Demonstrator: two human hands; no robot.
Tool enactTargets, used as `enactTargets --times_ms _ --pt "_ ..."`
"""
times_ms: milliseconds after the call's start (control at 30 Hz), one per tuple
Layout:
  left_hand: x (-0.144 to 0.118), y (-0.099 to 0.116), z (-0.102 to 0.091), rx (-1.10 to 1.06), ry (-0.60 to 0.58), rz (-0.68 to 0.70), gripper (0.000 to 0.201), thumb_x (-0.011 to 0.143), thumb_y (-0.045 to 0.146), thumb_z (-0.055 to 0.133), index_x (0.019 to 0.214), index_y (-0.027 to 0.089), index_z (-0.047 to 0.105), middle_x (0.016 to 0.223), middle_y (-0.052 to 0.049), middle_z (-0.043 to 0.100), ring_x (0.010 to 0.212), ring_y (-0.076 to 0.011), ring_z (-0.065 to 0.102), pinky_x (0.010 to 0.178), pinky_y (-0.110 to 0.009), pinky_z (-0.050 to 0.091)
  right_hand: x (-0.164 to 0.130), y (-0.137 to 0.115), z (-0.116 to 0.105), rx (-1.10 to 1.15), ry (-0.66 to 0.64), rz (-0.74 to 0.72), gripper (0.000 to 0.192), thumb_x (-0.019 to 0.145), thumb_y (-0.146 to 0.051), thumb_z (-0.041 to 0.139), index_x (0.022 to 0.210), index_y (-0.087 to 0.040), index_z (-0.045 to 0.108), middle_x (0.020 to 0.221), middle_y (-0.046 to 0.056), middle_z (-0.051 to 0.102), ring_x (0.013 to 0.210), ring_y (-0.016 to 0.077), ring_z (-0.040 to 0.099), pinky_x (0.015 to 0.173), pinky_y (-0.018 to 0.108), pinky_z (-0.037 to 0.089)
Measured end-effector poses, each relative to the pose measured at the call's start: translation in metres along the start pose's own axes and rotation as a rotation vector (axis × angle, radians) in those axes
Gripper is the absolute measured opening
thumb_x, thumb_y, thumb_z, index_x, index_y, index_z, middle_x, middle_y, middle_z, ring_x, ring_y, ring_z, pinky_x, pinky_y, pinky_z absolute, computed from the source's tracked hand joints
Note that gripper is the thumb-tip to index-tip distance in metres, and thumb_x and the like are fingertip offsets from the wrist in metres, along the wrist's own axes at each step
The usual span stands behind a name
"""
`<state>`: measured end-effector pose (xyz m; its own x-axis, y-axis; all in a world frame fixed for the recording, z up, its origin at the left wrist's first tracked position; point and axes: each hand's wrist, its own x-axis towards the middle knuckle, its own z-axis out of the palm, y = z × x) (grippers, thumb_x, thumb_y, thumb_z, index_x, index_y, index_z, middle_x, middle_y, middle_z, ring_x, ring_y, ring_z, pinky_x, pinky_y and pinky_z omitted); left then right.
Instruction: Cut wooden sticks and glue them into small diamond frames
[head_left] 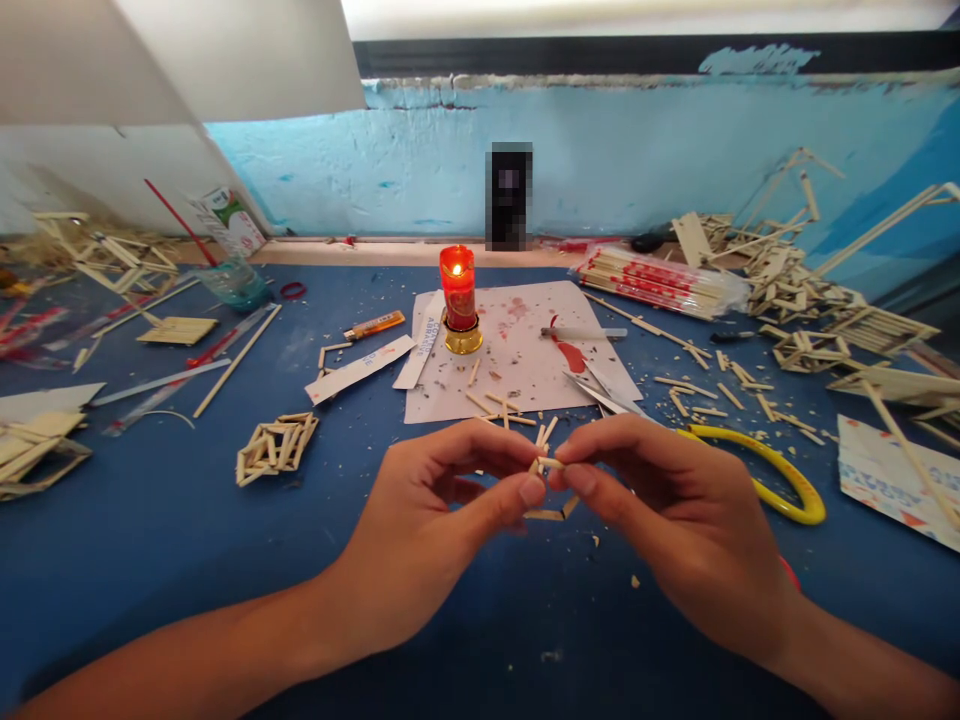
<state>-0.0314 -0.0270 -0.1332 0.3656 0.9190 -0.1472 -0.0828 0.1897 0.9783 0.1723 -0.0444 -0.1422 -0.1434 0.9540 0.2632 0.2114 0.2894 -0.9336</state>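
Observation:
Fingertips of my left hand (pixel 442 510) and my right hand (pixel 667 520) meet over the front of the blue table. Between them is a short wooden stick (pixel 552 463), pinched at both ends; it seems joined to other small sticks, partly hidden by the fingers. More pieces of a stick frame (pixel 546 515) show just below the fingertips. Loose short sticks (pixel 504 410) lie behind my hands on a stained white sheet (pixel 517 310). Scissors with yellow handles (pixel 795 490) lie partly under my right hand, their blades pointing at the sheet.
A lit red candle (pixel 459 300) stands on the sheet, with an orange lighter (pixel 377 325) to its left. A small stick frame (pixel 277 448) sits at left. Bundled sticks in plastic (pixel 660 280) and piled stick structures (pixel 802 290) occupy the right back. A glass jar (pixel 236 283) stands back left.

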Motion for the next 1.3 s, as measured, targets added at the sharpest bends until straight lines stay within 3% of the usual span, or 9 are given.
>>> enactTargets --times_ms 300,433,567,667,767,833,900,1067,1300 --pt "0.01 -0.002 0.0 -0.265 -0.096 -0.125 0.028 0.076 0.017 0.092 0.101 0.023 0.08 0.094 -0.001 0.08 0.09 -0.0134 0.075 0.08 -0.02 0.062 -0.001 0.0 0.002 0.053 0.085 0.031 0.008 0.097 -0.025 0.072 0.101 -0.031 0.074 0.089 -0.004 0.08 0.081 0.0134 0.078 0.073 0.022 0.06" --pt "0.011 -0.001 -0.002 -0.231 -0.132 -0.156 0.015 0.079 0.021 0.09 0.091 0.02 0.081 0.092 -0.002 0.08 0.089 -0.0125 0.073 0.082 -0.018 0.057 0.001 0.002 0.003 0.053 0.19 0.064 0.005 0.096 -0.03 0.074 0.101 -0.03 0.073 0.088 -0.004 0.08 0.081 0.0141 0.079 0.076 0.023 0.061" --pt "0.009 0.001 -0.004 -0.139 -0.056 -0.116 0.012 0.087 0.031 0.083 0.088 0.019 0.081 0.091 -0.003 0.081 0.088 -0.0139 0.072 0.082 -0.02 0.054 -0.002 0.001 0.004 0.029 0.105 0.113 0.011 0.099 -0.037 0.068 0.108 -0.031 0.069 0.094 -0.002 0.081 0.086 0.0158 0.078 0.078 0.025 0.062" --pt "0.01 0.002 -0.006 -0.127 -0.016 -0.071 0.013 0.09 0.032 0.08 0.089 0.019 0.08 0.091 -0.003 0.081 0.088 -0.0139 0.072 0.085 -0.021 0.053 0.0 -0.003 -0.007 -0.17 0.048 0.074 0.023 0.101 -0.044 0.062 0.121 -0.033 0.066 0.11 0.002 0.079 0.097 0.0206 0.076 0.071 0.03 0.061" --pt "0.015 0.005 -0.01 -0.052 0.014 -0.055 0.016 0.09 0.034 0.08 0.088 0.018 0.081 0.085 -0.003 0.078 0.082 -0.0137 0.07 0.08 -0.022 0.053 0.021 -0.004 -0.031 -0.538 -0.063 -0.031 0.026 0.097 -0.046 0.064 0.115 -0.029 0.072 0.112 0.007 0.079 0.097 0.0283 0.075 0.07 0.039 0.059" --pt "0.019 0.006 -0.012 0.006 0.045 -0.056 0.019 0.087 0.036 0.081 0.085 0.017 0.081 0.082 -0.003 0.077 0.078 -0.014 0.068 0.078 -0.023 0.052 0.049 0.002 -0.049 -0.723 -0.158 -0.104 0.023 0.098 -0.042 0.061 0.109 -0.026 0.075 0.11 0.008 0.08 0.1 0.0306 0.074 0.082 0.046 0.057" --pt "0.022 0.006 -0.014 0.059 0.069 -0.052 0.019 0.086 0.037 0.082 0.085 0.017 0.081 0.08 -0.002 0.076 0.076 -0.0143 0.066 0.076 -0.024 0.052 0.083 0.014 -0.064 -0.836 -0.279 -0.141 0.021 0.099 -0.035 0.058 0.105 -0.025 0.077 0.108 0.007 0.08 0.095 0.0275 0.074 0.084 0.043 0.055" --pt "0.024 0.006 -0.02 0.102 0.105 -0.037 0.021 0.084 0.038 0.084 0.088 0.017 0.084 0.073 -0.002 0.071 0.067 -0.0128 0.057 0.063 -0.023 0.047 0.151 0.06 -0.073 -0.99 -0.327 -0.136 0.019 0.099 -0.028 0.062 0.105 -0.017 0.076 0.106 0.014 0.077 0.1 0.0273 0.071 0.09 0.043 0.053" --pt "0.024 0.011 -0.022 -0.015 0.078 -0.061 0.024 0.087 0.04 0.081 0.09 0.016 0.081 0.067 0.0 0.067 0.057 -0.0089 0.053 0.054 -0.019 0.044 0.167 0.098 -0.08 -1.062 -0.485 -0.118 0.021 0.103 -0.037 0.063 0.104 -0.017 0.07 0.104 0.005 0.073 0.091 0.0183 0.07 0.085 0.039 0.06"
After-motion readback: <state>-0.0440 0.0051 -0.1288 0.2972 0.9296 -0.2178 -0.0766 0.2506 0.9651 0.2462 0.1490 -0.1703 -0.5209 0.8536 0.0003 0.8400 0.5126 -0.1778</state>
